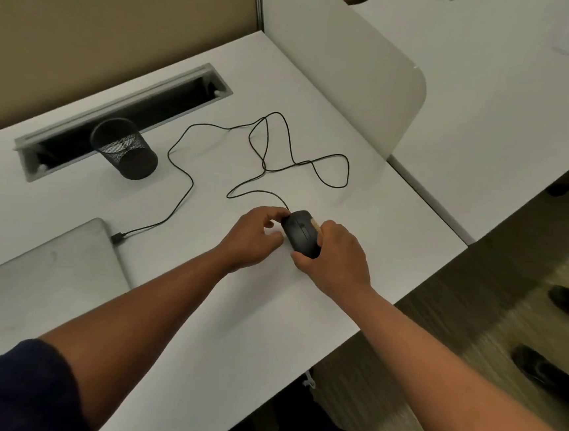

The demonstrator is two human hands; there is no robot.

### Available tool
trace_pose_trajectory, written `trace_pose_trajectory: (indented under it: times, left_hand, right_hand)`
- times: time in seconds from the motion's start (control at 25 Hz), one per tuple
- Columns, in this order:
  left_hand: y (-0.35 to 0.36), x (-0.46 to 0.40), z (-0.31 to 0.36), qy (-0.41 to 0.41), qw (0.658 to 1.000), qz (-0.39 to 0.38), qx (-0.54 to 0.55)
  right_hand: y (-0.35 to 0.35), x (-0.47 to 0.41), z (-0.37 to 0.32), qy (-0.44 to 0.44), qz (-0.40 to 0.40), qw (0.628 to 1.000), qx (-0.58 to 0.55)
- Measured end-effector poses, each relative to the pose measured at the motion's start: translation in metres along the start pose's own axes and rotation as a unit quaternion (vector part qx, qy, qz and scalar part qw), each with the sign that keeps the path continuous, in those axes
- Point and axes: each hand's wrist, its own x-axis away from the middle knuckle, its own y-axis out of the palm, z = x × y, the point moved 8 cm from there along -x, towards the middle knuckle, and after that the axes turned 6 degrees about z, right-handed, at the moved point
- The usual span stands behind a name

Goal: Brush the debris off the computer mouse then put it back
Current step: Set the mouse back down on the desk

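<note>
Hands bracket the black mouse (301, 232) near the desk's (233, 314) right edge: right hand (338, 254) grips its side, left hand's (252, 236) fingertips touch its front. I fear the looped cable (265, 145) snagging, tugging it loose.

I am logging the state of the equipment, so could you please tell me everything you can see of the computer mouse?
The computer mouse is black, matte plastic by its look, with a scroll wheel between its two buttons. It sits top up, at the white desk, near its right edge. The left hand touches its front left; the right hand grips its right side and rear. Its thin black cable loops away to a closed laptop.
</note>
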Motion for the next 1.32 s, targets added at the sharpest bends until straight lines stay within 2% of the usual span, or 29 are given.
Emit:
trace_pose_trajectory:
  times: [0.4, 0.84, 0.96, 1.08, 1.2, 1.32]
  left_hand:
    - [0.008, -0.025, -0.008, -0.043, 0.998, 0.040, -0.009]
    - [0.009, -0.027, -0.009, -0.014, 0.999, 0.026, -0.040]
    - [0.009, -0.025, -0.013, 0.001, 0.998, 0.017, -0.053]
    - [0.001, -0.017, -0.023, 0.011, 0.999, 0.029, -0.040]
    - [-0.018, -0.002, -0.035, 0.048, 0.994, 0.088, -0.053]
    - [-0.050, 0.023, -0.058, 0.058, 0.979, 0.175, -0.084]
  right_hand:
    - [0.014, -0.027, 0.008, -0.038, -0.037, 0.998, 0.030]
    - [0.016, -0.031, 0.009, -0.051, -0.064, 0.996, 0.040]
    - [0.009, -0.036, 0.012, -0.042, -0.039, 0.998, 0.017]
    - [-0.007, -0.042, 0.004, -0.074, 0.027, 0.997, -0.017]
    - [-0.021, -0.048, -0.017, -0.123, 0.083, 0.988, -0.035]
    - [-0.023, -0.055, -0.048, -0.175, 0.096, 0.979, -0.040]
